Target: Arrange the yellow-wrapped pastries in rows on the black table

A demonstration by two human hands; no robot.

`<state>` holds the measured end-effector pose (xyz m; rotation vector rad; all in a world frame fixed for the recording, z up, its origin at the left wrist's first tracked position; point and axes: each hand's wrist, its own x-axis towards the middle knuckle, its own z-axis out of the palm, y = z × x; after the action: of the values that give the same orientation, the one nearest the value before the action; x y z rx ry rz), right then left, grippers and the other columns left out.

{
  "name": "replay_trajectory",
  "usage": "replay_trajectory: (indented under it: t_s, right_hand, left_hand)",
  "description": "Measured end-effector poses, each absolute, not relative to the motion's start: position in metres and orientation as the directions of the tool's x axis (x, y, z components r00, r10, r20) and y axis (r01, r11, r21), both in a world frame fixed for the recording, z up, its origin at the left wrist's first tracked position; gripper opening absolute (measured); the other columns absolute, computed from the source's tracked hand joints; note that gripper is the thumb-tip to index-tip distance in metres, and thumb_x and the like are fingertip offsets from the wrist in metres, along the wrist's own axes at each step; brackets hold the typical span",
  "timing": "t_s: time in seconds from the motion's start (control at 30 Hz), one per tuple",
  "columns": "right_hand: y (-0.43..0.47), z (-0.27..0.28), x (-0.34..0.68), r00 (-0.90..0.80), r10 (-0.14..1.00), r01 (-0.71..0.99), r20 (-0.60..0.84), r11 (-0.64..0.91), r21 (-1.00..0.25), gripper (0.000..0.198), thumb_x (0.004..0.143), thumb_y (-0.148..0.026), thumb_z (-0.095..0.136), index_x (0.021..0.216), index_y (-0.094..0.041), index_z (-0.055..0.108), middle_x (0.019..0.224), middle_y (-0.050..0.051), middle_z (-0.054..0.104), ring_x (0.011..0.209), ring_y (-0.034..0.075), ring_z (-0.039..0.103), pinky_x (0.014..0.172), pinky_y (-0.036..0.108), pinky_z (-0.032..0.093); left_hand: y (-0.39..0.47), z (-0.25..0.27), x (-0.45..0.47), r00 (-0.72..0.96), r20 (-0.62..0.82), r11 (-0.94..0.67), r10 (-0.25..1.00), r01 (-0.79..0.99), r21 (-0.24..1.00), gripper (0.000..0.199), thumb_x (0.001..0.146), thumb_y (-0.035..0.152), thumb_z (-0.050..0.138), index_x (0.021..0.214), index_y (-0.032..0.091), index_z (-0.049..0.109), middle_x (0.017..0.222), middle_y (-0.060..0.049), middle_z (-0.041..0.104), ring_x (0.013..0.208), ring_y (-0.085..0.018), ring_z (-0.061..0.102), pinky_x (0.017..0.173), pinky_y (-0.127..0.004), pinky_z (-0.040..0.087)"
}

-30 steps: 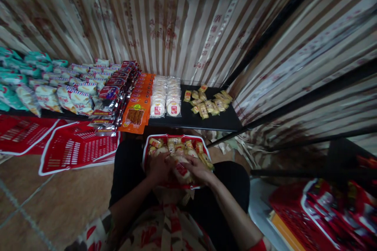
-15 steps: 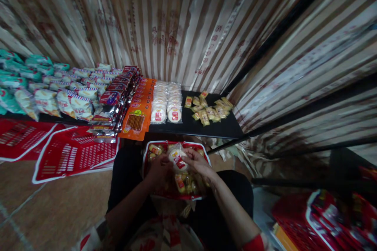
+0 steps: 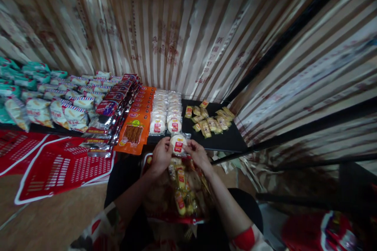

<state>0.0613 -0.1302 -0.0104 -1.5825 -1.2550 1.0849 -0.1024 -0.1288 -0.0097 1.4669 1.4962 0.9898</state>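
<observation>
Between both hands, a round white rice cracker in a clear wrapper with a red label [image 3: 178, 144] is held upright over the far rim of a basket. My left hand [image 3: 161, 153] pinches its left edge; my right hand [image 3: 198, 153] pinches its right edge. Below them, a red basket with a white rim [image 3: 144, 160] rests on my lap. Several small yellow wrapped snacks [image 3: 181, 182] lie in it. Just beyond, two rows of the same wrapped crackers [image 3: 174, 124] stand on a black shelf [image 3: 165, 140].
Right of the rows lies a scattered group of small yellow packets [image 3: 210, 121]. To the left are orange snack bags [image 3: 132, 129], dark red packets [image 3: 108, 104], white bags [image 3: 75, 115] and teal bags [image 3: 26, 74]. Red baskets [image 3: 67, 164] sit below left. Black bars [image 3: 294, 129] cross the right side.
Both hands have moved forward and up, carrying the wrapped cracker from above the basket's middle toward the shelf edge. The view has shifted slightly, and the cracker's label now faces me squarely.
</observation>
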Motion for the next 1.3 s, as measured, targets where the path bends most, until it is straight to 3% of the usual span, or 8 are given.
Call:
replay_trajectory:
  t_s: [0.2,0.3,0.5,0.63,0.93,1.3]
  right_hand:
    - [-0.088,-0.023,0.062,0.177,0.98,0.284,-0.086,-0.135,-0.949,0.041,0.06,-0.054,0.061,0.077,-0.017,0.059,0.065,-0.002,0.057,0.059,0.012,0.048,0.057,0.024,0.04]
    - [-0.077,-0.028,0.062,0.19,0.978,0.372,-0.083,-0.15,-0.916,0.037,0.063,-0.051,0.06,0.077,-0.018,0.061,0.065,-0.002,0.058,0.059,0.012,0.05,0.058,0.024,0.04]
    - [-0.066,-0.025,0.059,0.22,0.973,0.616,-0.076,-0.199,-0.762,0.026,0.07,-0.044,0.058,0.079,-0.021,0.064,0.073,-0.001,0.064,0.064,0.013,0.056,0.059,0.023,0.039]
    - [-0.064,-0.021,0.056,0.222,0.975,0.7,-0.03,-0.181,-0.691,0.021,0.074,-0.04,0.057,0.083,-0.022,0.063,0.08,0.0,0.067,0.068,0.014,0.058,0.062,0.023,0.04]
    - [-0.066,-0.024,0.044,0.335,0.942,0.665,0.004,-0.233,-0.709,0.022,0.077,-0.036,0.053,0.091,-0.02,0.059,0.082,0.002,0.067,0.068,0.015,0.061,0.063,0.025,0.042]
    - [-0.057,-0.03,0.042,0.302,0.946,0.625,0.119,-0.102,-0.774,0.033,0.073,-0.038,0.056,0.098,-0.017,0.057,0.085,0.003,0.063,0.06,0.013,0.053,0.059,0.026,0.044]
  left_hand:
    - [-0.113,-0.016,-0.094,0.017,0.192,-0.176,0.981,0.487,0.855,0.039,0.078,0.015,0.045,0.116,0.014,0.051,0.116,-0.012,0.057,0.103,-0.02,0.057,0.087,-0.035,0.05]
    - [-0.113,-0.023,-0.091,0.054,0.237,-0.225,0.97,0.569,0.791,0.041,0.077,0.012,0.045,0.117,0.013,0.052,0.122,-0.013,0.054,0.114,-0.022,0.05,0.097,-0.038,0.045]
    - [-0.115,-0.027,-0.087,0.115,0.261,-0.259,0.958,0.731,0.631,0.042,0.076,0.006,0.041,0.115,0.008,0.057,0.129,-0.015,0.049,0.116,-0.026,0.046,0.101,-0.042,0.04]
    - [-0.114,-0.03,-0.083,0.141,0.237,-0.261,0.961,0.744,0.615,0.042,0.076,0.005,0.04,0.114,0.006,0.058,0.131,-0.018,0.046,0.115,-0.027,0.047,0.099,-0.042,0.041]
    - [-0.109,-0.035,-0.072,0.136,0.242,-0.263,0.961,0.724,0.638,0.046,0.075,0.004,0.038,0.119,0.001,0.053,0.136,-0.021,0.04,0.124,-0.03,0.039,0.103,-0.046,0.036]
    - [-0.109,-0.047,-0.07,0.148,0.281,-0.29,0.948,0.764,0.576,0.05,0.074,0.003,0.039,0.123,0.003,0.05,0.139,-0.02,0.037,0.125,-0.031,0.038,0.101,-0.046,0.039]
